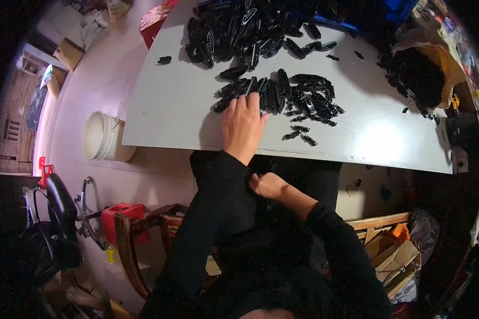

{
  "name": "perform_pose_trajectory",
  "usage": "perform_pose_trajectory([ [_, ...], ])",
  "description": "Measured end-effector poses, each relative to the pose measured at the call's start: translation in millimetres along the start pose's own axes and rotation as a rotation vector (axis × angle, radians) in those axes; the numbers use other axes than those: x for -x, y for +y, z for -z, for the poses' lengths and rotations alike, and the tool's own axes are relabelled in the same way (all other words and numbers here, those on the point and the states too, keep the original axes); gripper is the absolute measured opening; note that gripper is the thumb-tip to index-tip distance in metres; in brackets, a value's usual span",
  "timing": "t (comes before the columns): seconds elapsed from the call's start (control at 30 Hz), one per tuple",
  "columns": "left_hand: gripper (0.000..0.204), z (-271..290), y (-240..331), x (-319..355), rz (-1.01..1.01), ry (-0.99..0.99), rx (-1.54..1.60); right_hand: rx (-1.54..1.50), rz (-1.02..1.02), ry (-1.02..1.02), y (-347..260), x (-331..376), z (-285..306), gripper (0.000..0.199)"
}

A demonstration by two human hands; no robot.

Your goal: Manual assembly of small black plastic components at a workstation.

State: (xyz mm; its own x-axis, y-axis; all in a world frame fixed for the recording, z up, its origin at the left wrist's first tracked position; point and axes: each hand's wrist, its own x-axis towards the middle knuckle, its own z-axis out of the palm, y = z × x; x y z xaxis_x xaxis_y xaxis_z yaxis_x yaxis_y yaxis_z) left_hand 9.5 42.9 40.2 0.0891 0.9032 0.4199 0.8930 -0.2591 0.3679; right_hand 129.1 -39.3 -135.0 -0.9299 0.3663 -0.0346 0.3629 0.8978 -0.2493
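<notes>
My left hand (243,127) reaches over the table's front edge to a cluster of glossy black plastic parts (274,95). Its fingers extend onto the near left side of the cluster, with the thumb apart; the fingertips are partly hidden among the parts. Below the table edge, over my dark-clothed lap, is my right hand (270,186). Its fingers are curled closed, and whatever they may hold is lost against the black clothing. Several smaller black pieces (307,139) lie loose to the right of my left hand, near the front edge.
A larger heap of black parts (223,34) covers the back of the white table (167,114). A blue container (396,10) is at the back right, beside an open bag (452,66) of black pieces. On the floor stand a white bucket (95,135) and a wooden chair (125,250).
</notes>
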Motion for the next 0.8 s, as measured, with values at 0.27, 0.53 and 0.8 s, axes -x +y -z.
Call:
perform_pose_trajectory([
  [0.27,0.036,7.0,-7.4,19.8,0.095,0.100,0.491,-1.256,-0.677,0.549,-20.9,25.9,62.2,0.024],
  [0.53,0.027,35.1,19.8,61.8,0.475,-0.256,1.285,-2.075,-0.615,0.900,-45.5,53.2,155.6,0.021],
  [0.8,0.042,32.0,37.7,84.0,0.591,-0.422,1.300,-2.091,-0.649,1.090,-52.9,52.4,163.2,0.018],
])
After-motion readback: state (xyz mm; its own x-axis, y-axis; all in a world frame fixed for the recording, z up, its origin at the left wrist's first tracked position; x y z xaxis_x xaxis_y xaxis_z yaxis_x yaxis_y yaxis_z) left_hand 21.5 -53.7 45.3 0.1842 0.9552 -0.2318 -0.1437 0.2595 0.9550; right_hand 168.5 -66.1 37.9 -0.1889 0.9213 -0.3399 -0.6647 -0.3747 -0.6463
